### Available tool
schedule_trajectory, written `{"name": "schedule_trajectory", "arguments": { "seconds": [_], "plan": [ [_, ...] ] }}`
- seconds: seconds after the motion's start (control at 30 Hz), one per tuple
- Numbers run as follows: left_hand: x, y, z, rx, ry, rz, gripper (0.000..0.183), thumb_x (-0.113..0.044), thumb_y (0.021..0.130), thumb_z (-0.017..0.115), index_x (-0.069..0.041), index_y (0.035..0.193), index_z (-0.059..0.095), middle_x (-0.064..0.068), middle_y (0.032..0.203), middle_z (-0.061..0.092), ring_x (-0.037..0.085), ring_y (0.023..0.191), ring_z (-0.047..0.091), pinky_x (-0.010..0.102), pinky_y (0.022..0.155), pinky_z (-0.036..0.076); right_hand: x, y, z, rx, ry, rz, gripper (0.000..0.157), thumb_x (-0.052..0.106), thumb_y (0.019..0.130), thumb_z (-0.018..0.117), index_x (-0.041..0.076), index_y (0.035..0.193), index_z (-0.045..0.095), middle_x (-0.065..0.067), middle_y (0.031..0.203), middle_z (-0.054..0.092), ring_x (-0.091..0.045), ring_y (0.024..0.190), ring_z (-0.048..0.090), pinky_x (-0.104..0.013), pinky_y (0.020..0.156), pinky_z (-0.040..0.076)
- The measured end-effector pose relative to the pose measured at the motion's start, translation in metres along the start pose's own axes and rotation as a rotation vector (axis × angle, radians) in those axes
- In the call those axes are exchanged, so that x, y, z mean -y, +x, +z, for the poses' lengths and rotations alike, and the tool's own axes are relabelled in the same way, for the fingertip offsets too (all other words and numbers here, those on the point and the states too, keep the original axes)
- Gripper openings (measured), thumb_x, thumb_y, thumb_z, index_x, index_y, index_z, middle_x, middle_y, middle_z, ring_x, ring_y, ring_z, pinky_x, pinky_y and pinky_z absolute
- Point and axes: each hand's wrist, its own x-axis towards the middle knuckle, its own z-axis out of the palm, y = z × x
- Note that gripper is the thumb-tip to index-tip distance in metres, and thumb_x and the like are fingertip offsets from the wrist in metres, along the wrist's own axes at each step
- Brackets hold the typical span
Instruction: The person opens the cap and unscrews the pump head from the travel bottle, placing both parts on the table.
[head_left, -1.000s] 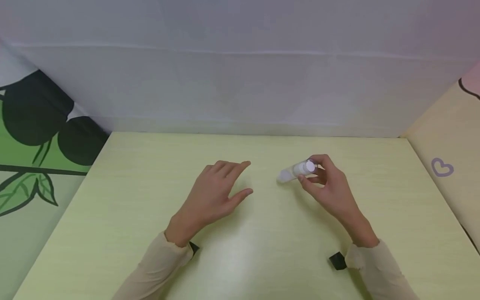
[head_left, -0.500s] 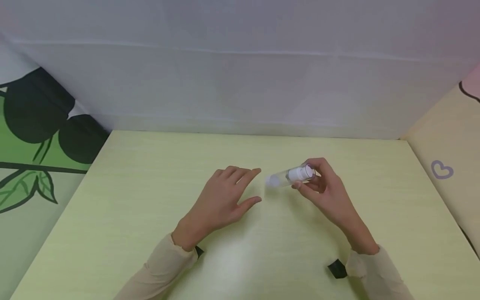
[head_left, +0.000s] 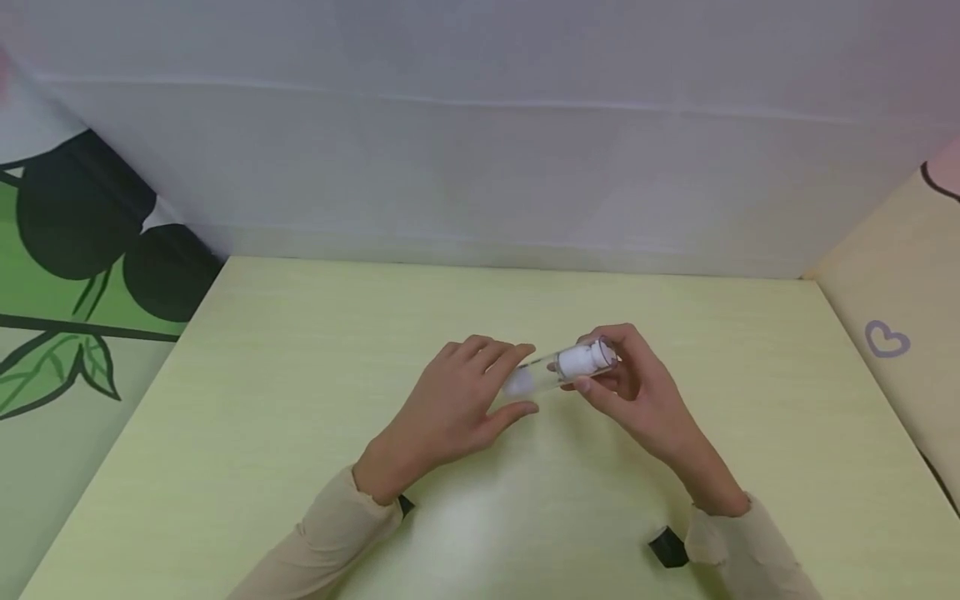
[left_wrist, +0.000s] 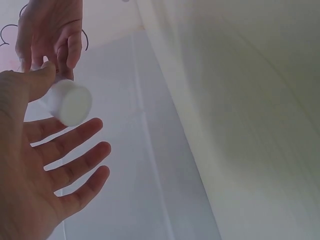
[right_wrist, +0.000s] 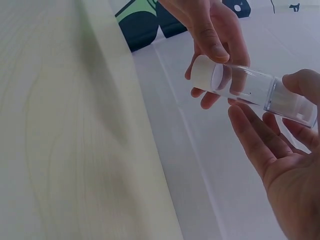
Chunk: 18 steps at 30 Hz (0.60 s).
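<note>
**The clear bottle lies between two hands, its white end toward the left one**

The clear cylindrical bottle (head_left: 558, 369) is a little right of the centre of the head frame, held above the bench (head_left: 300, 350). Its long axis goes slantwise with a gentle slope, from the middle of the frame up toward the right. The right hand (head_left: 651, 400), at the right of the frame, pinches the upper right end between thumb and fingers; in this end a white part is visible through the clear wall.

The left hand (head_left: 453, 404), left of the bottle, has its thumb and fingers apart, and it is clamped on nothing. The other end of the bottle, a white end piece (right_wrist: 202, 72), is directed into this gap: in the head view the fingers are above it and the thumb below. In the left wrist view its round face appears at upper left, near the left thumb. Whether the left hand touches the bottle, I cannot tell. So the axis is the decisive relation: it joins the two hands, and the white end piece is nearer to the left one.
</note>
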Motion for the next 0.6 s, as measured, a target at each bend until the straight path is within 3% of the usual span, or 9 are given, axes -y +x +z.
{"name": "schedule_trajectory", "arguments": {
  "seconds": [0.27,0.6],
  "plan": [
    [-0.005,0.000,-0.004,-0.034,-0.053,0.035,0.046,-0.049,0.097,0.071,-0.016,0.129,0.066,-0.001,0.113,0.074,0.018,0.105,0.067,0.034,0.079,0.059,0.010,0.000,0.010,0.005,0.089,0.013,0.044,-0.013,0.097,0.061,-0.006,0.135,0.040,-0.004,0.127,0.058,-0.016,0.104,0.073,-0.031,0.089,0.063],
    [-0.012,-0.001,-0.009,-0.092,-0.073,0.046,0.034,-0.043,0.098,0.071,-0.015,0.116,0.067,-0.004,0.101,0.075,0.012,0.084,0.061,0.026,0.068,0.053,0.013,-0.001,0.017,-0.005,0.122,0.010,0.047,-0.014,0.095,0.062,-0.005,0.137,0.044,-0.003,0.125,0.058,-0.011,0.105,0.069,-0.020,0.089,0.060]
  ]
}}
